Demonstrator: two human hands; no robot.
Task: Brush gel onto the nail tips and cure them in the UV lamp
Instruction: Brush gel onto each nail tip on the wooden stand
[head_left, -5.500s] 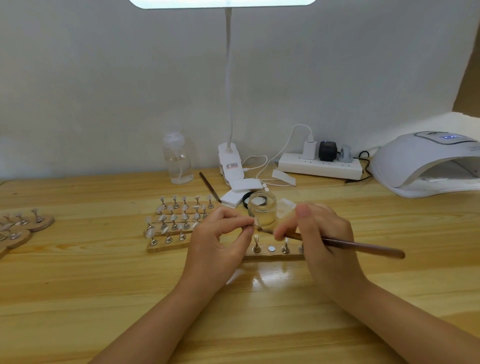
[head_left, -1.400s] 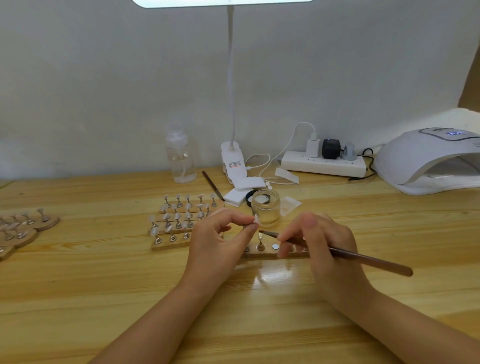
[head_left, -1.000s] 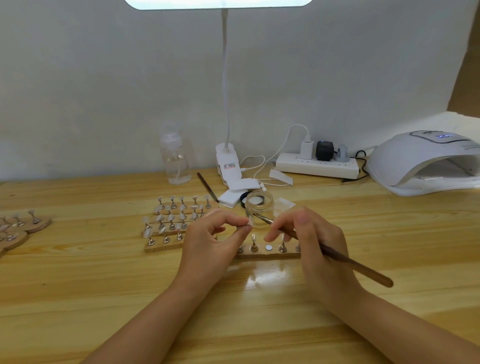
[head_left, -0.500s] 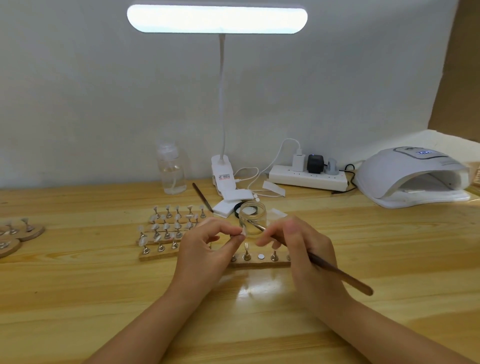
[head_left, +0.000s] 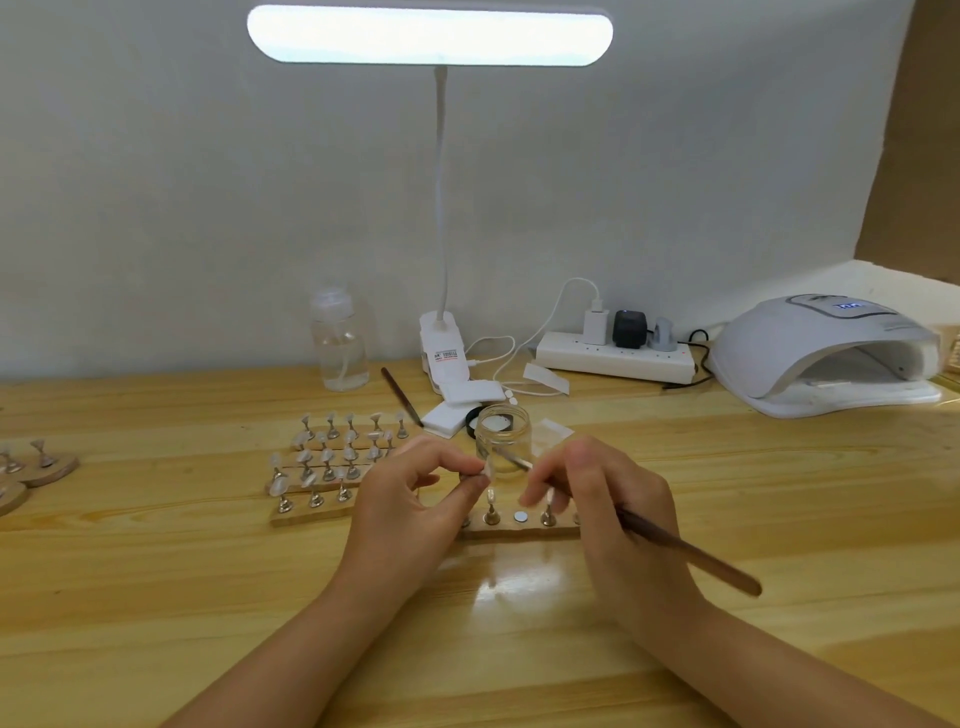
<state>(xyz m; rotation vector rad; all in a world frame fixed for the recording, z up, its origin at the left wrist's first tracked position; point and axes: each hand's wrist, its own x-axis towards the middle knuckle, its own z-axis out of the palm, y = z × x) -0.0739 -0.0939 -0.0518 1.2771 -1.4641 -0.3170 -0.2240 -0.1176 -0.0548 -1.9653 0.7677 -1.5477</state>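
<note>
Here left hand (head_left: 410, 499) pinches nail tip (head_left: 487, 470).

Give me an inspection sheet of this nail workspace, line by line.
Surface: wooden table, glare patch near the hands.
Job's things: nail tip; brush, bristle end toward it; open glass jar behind; wooden holder strip, one bare magnet spot; filled holder strips at left; UV lamp at right, display lit.
Clutter: clear bottle, spare brush, white pads, round holders.
Grippers: left hand pinches the tip; right hand holds the brush.
Cables: white cable to power strip.
Surroundings: desk lamp on, grey wall.
</note>
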